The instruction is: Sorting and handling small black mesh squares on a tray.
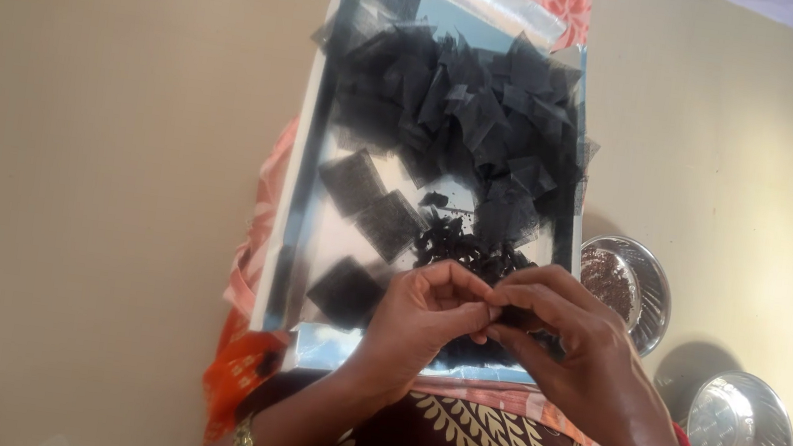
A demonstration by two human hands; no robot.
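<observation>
My left hand (pixel 423 319) and my right hand (pixel 574 354) meet over the near end of a shiny metal tray (pixel 290 200). Both pinch a small black mesh piece (pixel 512 318) between their fingertips. A heap of black mesh squares (pixel 476 112) fills the far half of the tray. Three single mesh squares (pixel 386 224) lie flat nearer me. A small pile of dark crumbly bits (pixel 462 249) sits just beyond my fingers. My right wrist wears a red bracelet, my left a gold bangle.
A steel bowl with brown powder (pixel 629 287) stands right of the tray. A second, shiny steel bowl (pixel 738 437) sits nearer me on the right. Orange patterned cloth (pixel 259 236) lies under the tray. The floor is pale beige.
</observation>
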